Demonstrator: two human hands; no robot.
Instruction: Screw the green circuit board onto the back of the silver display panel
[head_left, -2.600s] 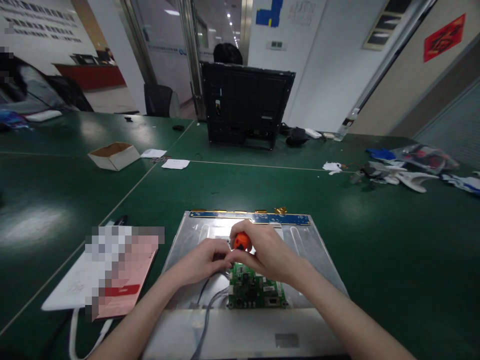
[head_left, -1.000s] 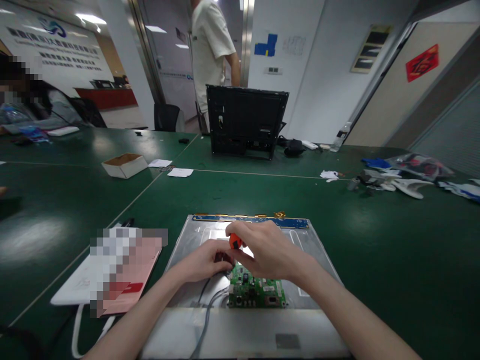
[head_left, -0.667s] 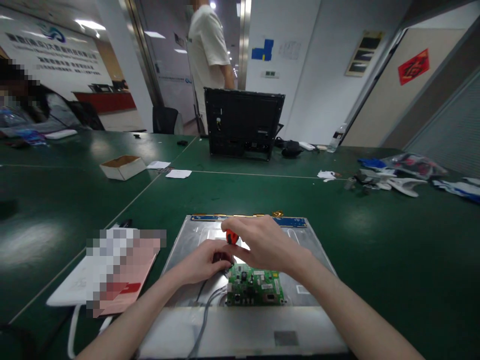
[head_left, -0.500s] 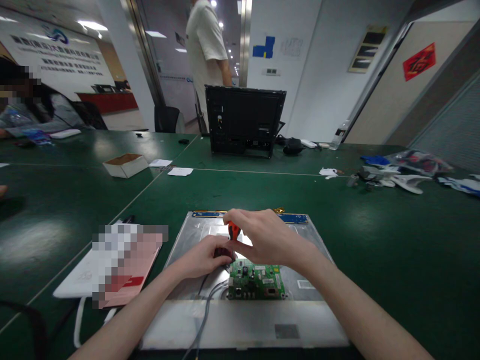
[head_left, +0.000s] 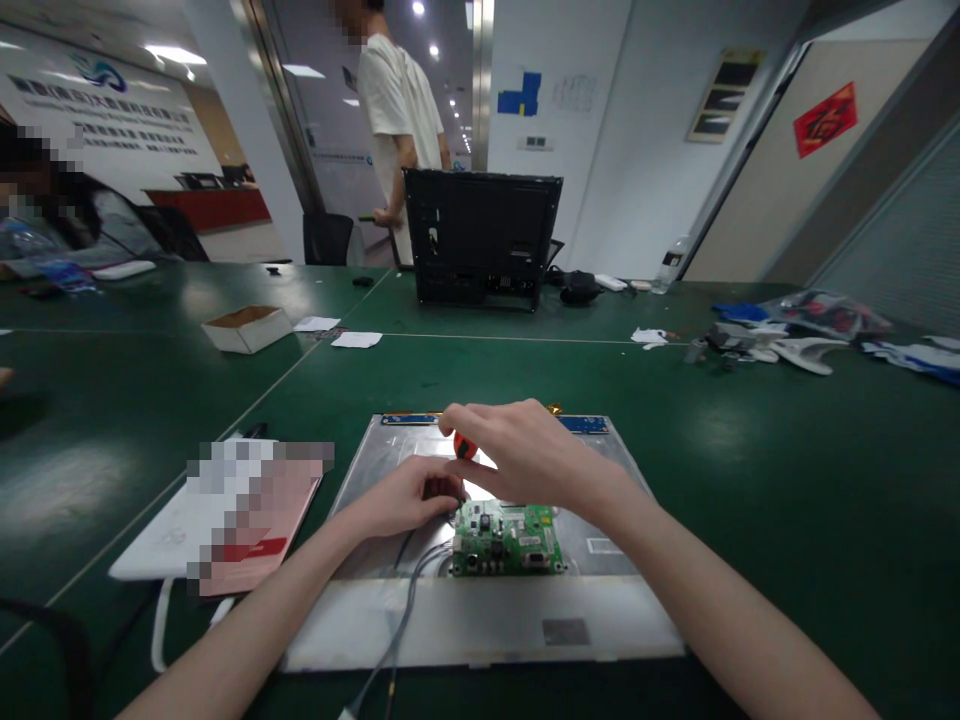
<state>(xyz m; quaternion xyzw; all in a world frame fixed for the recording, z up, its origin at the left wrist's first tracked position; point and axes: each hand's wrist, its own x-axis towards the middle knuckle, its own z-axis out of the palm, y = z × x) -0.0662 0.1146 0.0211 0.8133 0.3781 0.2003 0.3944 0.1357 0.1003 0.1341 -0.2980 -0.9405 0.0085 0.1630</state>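
Since prior frame, view has tilted; both hands hold position. I see right hand (head_left: 525, 455) closed on upright screwdriver (head_left: 464, 447), above circuit board (head_left: 508, 538) far-left corner. Left hand (head_left: 405, 495) pinches near tip, alongside. Board sits on metal panel (head_left: 480, 620), table (head_left: 750, 480).

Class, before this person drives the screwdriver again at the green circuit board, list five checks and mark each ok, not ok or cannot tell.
1. Right hand grips the orange-handled screwdriver: ok.
2. Left hand steadies the lower part of the tool: ok.
3. Tip seated in a screw: cannot tell, hidden by fingers.
4. Green circuit board lies flat on the metal panel: ok.
5. Grey cable stays away from the tool tip: cannot tell, its end runs under the left hand.
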